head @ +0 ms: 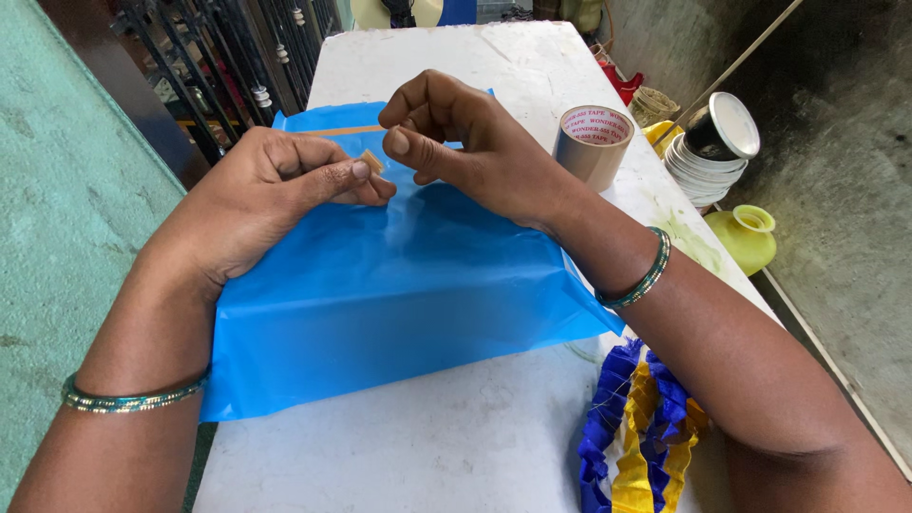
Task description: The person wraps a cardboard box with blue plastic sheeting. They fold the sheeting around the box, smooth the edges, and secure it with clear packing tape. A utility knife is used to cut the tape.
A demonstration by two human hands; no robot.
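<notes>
Blue and yellow pleated trim (638,427) lies closest to me at the table's (456,446) near edge, under my right forearm. Over the blue plastic sheet (399,285) my left hand (271,190) pinches a small piece of brown tape (371,161) between thumb and forefinger. My right hand (465,138) is curled just beside it, fingertips close to the piece. Beyond that wrist stands a roll of brown tape (594,142).
</notes>
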